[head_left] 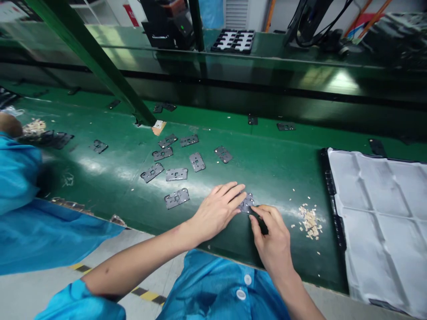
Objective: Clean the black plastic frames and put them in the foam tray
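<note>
A small black plastic plate with cut-outs lies on the green bench in front of me, partly covered by my fingers. My left hand holds it from the left, with fingers across its top and the thumb at its near edge. At the plate's lower right corner, my right hand is closed in a pinch of thumb and forefinger. What sits between those fingertips is too small to make out. Several similar plates lie scattered to the left. Right of my right hand is a loose pile of tiny beige pieces.
A large tray with a whitish lining stands at the right. A green post slants down to the bench. At the left edge, a co-worker's blue sleeve is near another beige pile. More plates lie along the back.
</note>
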`<act>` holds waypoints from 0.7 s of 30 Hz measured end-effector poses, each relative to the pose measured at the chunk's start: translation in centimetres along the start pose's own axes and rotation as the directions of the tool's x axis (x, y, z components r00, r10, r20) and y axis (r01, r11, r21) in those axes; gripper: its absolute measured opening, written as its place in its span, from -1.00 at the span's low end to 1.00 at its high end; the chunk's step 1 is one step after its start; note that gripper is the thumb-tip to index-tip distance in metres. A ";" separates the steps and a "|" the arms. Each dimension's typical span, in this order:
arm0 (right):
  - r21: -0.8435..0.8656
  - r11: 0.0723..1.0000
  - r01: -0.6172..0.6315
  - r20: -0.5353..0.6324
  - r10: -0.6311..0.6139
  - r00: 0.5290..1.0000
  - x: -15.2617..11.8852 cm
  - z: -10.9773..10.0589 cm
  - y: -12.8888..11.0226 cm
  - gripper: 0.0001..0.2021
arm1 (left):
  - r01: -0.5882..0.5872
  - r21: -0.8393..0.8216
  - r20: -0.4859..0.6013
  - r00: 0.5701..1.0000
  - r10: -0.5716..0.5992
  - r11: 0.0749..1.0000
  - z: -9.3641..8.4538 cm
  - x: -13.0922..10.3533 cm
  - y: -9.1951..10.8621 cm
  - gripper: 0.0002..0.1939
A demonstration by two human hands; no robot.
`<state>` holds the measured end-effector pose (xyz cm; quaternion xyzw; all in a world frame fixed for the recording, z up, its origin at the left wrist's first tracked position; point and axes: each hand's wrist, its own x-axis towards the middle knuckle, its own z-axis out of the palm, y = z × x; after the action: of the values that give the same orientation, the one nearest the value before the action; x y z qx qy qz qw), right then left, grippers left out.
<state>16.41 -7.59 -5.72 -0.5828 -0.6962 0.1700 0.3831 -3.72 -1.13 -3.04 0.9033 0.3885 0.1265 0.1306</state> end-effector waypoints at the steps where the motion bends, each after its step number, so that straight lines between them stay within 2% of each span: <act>1: -0.014 1.000 0.002 -0.004 -0.002 1.000 0.1 0.2 0.1 -0.79 | -0.033 0.025 0.021 0.999 0.033 0.999 0.3 0.0 -0.2 -0.60; 6: -0.038 0.999 0.001 -0.004 -0.001 1.000 0.7 0.5 0.6 -0.77 | -0.003 0.035 0.025 1.000 0.002 0.999 1.1 0.6 -1.2 -0.57; 10: -0.040 0.999 0.012 -0.006 -0.012 1.000 0.6 0.4 0.4 -0.75 | 0.003 0.062 0.043 0.999 -0.006 0.998 0.5 1.9 -1.7 -0.59; 17: -0.089 0.991 0.101 0.029 -0.099 0.995 0.3 0.7 0.0 -0.79 | -0.006 0.155 0.056 0.998 -0.003 0.988 -0.3 5.0 -3.6 -0.63; 21: -0.137 0.984 0.111 0.063 -0.103 0.993 0.0 0.7 -0.1 -0.74 | -0.036 0.173 0.052 0.998 0.027 0.984 -0.5 5.2 -3.4 -0.67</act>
<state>15.87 -7.46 -6.10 -0.5651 -0.7471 0.1160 0.3302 -2.71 4.97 -3.05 0.9201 0.3805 0.0717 0.0591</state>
